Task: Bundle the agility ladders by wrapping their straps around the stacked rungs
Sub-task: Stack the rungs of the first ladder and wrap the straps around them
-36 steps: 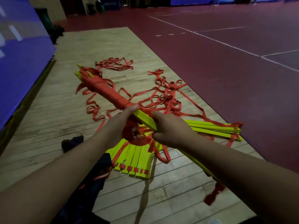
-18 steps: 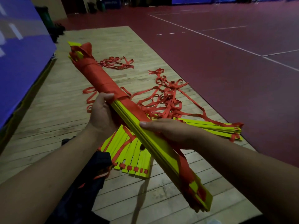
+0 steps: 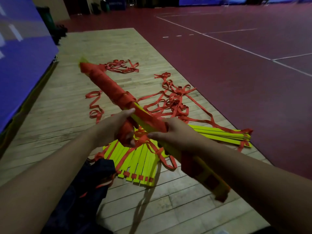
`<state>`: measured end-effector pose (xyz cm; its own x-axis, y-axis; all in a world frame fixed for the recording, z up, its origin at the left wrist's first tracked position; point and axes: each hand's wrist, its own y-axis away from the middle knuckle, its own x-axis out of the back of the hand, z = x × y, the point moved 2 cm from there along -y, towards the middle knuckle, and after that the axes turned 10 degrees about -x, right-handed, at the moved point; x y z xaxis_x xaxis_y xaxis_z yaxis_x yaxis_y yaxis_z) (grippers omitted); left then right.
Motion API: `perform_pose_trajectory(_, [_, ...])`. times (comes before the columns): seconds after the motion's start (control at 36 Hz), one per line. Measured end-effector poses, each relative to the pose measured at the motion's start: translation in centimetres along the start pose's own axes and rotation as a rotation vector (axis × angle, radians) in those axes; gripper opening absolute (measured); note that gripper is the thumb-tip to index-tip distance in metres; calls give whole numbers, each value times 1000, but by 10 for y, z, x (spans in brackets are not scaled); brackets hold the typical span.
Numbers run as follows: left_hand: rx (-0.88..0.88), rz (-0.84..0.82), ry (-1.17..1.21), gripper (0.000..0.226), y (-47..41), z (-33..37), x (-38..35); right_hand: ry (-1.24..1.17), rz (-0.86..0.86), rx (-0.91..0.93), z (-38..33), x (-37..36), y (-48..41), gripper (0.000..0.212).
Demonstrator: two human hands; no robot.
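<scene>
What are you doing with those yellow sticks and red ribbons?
A person is bundling an agility ladder. The right hand grips the stack of flat yellow plastic rungs, and the left hand holds its red fabric strap. The far half is wrapped in red; the near end is not. Other yellow rungs lie fanned on the wooden floor.

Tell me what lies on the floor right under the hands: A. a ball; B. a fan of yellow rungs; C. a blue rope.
B: yellow rungs fan out on the floor below the left hand, which grips a strap, and the right hand, which grips the bundle.
</scene>
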<state>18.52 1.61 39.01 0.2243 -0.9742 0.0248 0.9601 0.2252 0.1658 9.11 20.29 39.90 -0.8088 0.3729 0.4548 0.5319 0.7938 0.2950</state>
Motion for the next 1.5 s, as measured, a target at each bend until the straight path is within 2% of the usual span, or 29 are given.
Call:
perform_pose_trajectory(0.11, [-12,271,144,59,-7,-6,-21,685,272,68,-9,-1,2,33])
perform_pose_trajectory(0.14, [-15,335,205,52,-8,-7,-24,808,331,91,-11,-2,3,32])
perform_pose_trajectory(0.19, [-37,436,281,40,-9,-6,-25,865,373,120,-13,-6,5,30])
perform_pose_trajectory(0.25, [-87,507,303,36,-10,-2,-24,802,324,105,-13,-10,5,32])
perform_pose_trajectory(0.33, [-177,544,253,34,-7,3,-20,529,97,47,-15,-16,5,49])
perform_pose_trajectory(0.39, [-228,499,202,33,-4,6,-16,250,-32,-24,-15,-14,6,58])
perform_pose_trajectory(0.44, [-276,428,194,31,0,11,-14,54,-73,-85,-12,-7,6,62])
perform_pose_trajectory(0.56, [-365,259,154,31,4,15,-26,-100,-228,-79,-6,-7,8,53])
perform_pose_trajectory(0.67, [-361,229,150,32,5,14,-33,-306,-397,-113,-6,-18,8,46])
perform_pose_trajectory(0.78, [-367,222,164,36,5,17,-29,-299,-291,-118,-7,-16,7,33])
perform_pose_trajectory(0.92, [-318,222,232,45,4,12,-26,-233,-200,-112,-7,-12,4,41])
perform_pose_trajectory(1.0, [-285,240,233,49,3,10,-23,-301,-352,-167,-6,-13,7,45])
perform_pose_trajectory(1.06, [-282,243,242,49,3,8,-21,-327,-458,-194,-8,-15,11,33])
perform_pose_trajectory(1.11, [-285,256,266,47,3,7,-19,-298,-386,-183,-11,-16,12,31])
perform_pose_trajectory(1.19, [-282,280,357,41,1,8,-14,-212,-181,-125,-19,-14,11,55])
perform_pose_trajectory(1.25, [-256,261,364,41,0,11,-12,-109,-62,-74,-22,-13,11,63])
perform_pose_trajectory(1.42, [-73,221,55,90,1,5,-6,110,98,26,-16,-9,7,51])
perform_pose_trajectory(1.44, [-51,208,27,95,1,3,-6,111,101,20,-13,-7,6,48])
perform_pose_trajectory(1.5, [-22,207,26,87,-1,1,-9,119,107,8,-9,-5,5,40])
